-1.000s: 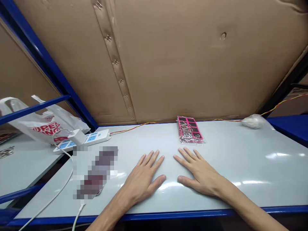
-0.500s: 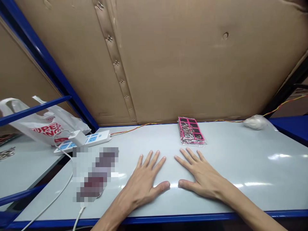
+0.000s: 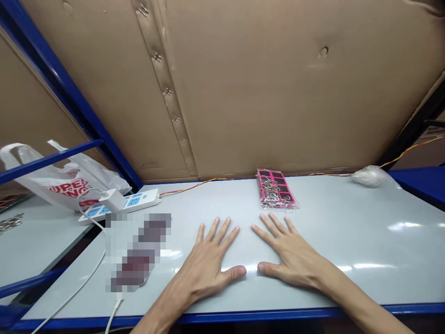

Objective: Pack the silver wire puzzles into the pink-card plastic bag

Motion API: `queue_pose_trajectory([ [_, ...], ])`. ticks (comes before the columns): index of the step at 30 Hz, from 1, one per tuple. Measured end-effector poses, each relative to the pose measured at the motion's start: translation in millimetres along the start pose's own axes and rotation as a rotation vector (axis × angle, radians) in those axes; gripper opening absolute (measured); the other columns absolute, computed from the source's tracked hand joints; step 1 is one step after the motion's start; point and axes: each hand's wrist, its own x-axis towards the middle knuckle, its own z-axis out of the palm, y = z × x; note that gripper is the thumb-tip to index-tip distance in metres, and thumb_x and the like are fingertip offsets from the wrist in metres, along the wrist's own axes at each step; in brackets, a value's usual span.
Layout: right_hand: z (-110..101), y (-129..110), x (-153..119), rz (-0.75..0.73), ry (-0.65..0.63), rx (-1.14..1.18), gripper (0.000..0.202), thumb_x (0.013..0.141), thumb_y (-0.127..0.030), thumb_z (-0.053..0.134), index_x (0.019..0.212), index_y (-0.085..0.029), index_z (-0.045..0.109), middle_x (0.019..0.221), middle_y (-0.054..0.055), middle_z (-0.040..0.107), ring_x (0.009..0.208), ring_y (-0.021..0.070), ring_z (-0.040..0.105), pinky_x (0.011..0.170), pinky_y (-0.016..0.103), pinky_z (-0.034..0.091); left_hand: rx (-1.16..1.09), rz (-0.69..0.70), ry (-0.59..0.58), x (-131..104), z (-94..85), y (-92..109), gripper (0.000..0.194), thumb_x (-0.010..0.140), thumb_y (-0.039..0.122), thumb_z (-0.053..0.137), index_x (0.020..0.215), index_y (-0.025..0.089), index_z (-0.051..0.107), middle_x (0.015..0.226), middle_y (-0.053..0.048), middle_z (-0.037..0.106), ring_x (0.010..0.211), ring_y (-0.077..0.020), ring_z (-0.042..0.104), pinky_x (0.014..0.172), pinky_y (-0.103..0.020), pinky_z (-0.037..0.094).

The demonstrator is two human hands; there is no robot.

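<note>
My left hand (image 3: 210, 264) lies palm down on the pale grey tabletop (image 3: 347, 232), fingers spread, holding nothing. Flat on the same surface, my right hand (image 3: 292, 255) also has its fingers apart and grips nothing. The two thumbs point toward each other with a small gap between them. Beyond my right hand's fingertips, near the back edge, sits a clear plastic packet (image 3: 276, 189) with pink-and-black card and thin metal rings or wires showing through. Neither hand touches it. To the left of my left hand lies a pixelated object (image 3: 139, 253) with a white cable plugged into its near end.
At the back left are a white power strip (image 3: 139, 199) with a charger (image 3: 113, 200) and a white plastic bag (image 3: 69, 178). A whitish bundle (image 3: 370, 177) sits back right beside a red-yellow wire. Cardboard (image 3: 260, 93) rises behind; blue frame bars (image 3: 69, 83) stand left.
</note>
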Motion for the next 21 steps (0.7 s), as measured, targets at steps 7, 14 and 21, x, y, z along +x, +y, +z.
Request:
queue_pose_trajectory([
  [7, 0.4, 0.6, 0.0, 0.006, -0.01, -0.003, 0.086, 0.089, -0.07, 0.052, 0.159, -0.041, 0.01, 0.167, 0.002, -0.004, 0.153, 0.0365, -0.001, 0.12, 0.062, -0.002, -0.005, -0.013, -0.01, 0.0, 0.3, 0.9, 0.087, 0.089, 0.076, 0.04, 0.159, 0.04, 0.004, 0.167, -0.001, 0.004, 0.153, -0.0391, 0.006, 0.118, -0.07, 0.008],
  [14, -0.8, -0.9, -0.1, 0.005, -0.02, 0.002, 0.086, 0.09, -0.069, 0.052, 0.159, -0.041, 0.01, 0.167, 0.001, -0.003, 0.153, 0.0357, -0.003, 0.12, 0.062, -0.003, -0.005, -0.012, -0.018, 0.3, 0.6, 0.4, 0.087, 0.089, 0.076, 0.041, 0.16, 0.039, 0.005, 0.167, -0.003, 0.005, 0.152, -0.0408, 0.006, 0.117, -0.071, 0.007],
  [21, -1.9, -1.6, 0.0, 0.007, -0.02, -0.004, 0.084, 0.091, -0.068, 0.051, 0.159, -0.042, 0.01, 0.168, 0.002, 0.0, 0.153, 0.0332, -0.002, 0.12, 0.062, 0.0, -0.008, -0.025, -0.03, 0.3, -3.8, 2.8, 0.086, 0.089, 0.075, 0.042, 0.16, 0.039, 0.008, 0.167, -0.003, 0.008, 0.152, -0.0398, 0.008, 0.117, -0.071, 0.01],
])
